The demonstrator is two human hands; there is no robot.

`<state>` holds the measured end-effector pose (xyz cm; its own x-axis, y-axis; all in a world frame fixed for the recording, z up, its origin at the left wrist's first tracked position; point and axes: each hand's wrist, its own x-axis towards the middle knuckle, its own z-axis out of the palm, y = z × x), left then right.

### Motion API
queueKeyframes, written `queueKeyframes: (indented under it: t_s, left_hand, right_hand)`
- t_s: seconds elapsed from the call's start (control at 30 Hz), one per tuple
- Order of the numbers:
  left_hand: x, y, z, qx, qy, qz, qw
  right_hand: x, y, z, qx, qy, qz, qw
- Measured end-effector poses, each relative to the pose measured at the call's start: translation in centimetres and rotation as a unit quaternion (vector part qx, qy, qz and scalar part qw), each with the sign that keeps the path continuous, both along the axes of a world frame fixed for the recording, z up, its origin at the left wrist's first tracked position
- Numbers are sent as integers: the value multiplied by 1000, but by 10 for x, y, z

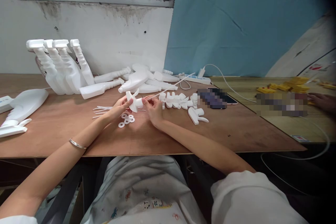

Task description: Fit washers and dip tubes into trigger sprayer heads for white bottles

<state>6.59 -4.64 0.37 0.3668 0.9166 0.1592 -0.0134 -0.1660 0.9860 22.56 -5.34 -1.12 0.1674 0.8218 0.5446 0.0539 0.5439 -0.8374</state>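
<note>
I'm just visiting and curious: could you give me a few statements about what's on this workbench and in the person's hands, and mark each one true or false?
1. Both hands hold one white spray trigger head above the table. True: the left hand and right hand meet on it.
2. A thin white tube sticks out of that spray head. True.
3. The small white washers lie stacked on the phone. False: they lie on the wooden table, below the hands.
4. The white bottles at the back left are blue. False: they are white.
5. A bracelet is on the right wrist. False: it is on the left wrist.
</note>
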Motion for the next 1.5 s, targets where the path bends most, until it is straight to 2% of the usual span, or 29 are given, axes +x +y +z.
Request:
queueKeyframes:
  t_s: [0.33,0.5,0.73,0.93,1.1,1.5]
  left_hand:
    - [2,3,4,-125,-86,-16,988]
    - [1,2,7,-159,-122,-35,979]
    - [-6,-3,16,-176,-160,-87,967]
    - [-12,-2,13,-152,-171,-176,958]
    - [-12,-1,8,-121,-142,-178,966]
    - [-8,-5,12,-145,-121,-142,972]
  right_hand:
    - [0,-15,11,93,-89,7,992]
    - [-1,-20,11,131,-130,7,983]
    - [5,-9,8,157,-139,-6,978]
    - [6,-7,7,157,-113,-14,981]
    - [4,-8,6,156,-89,3,984]
    - [4,-5,-1,141,-68,49,986]
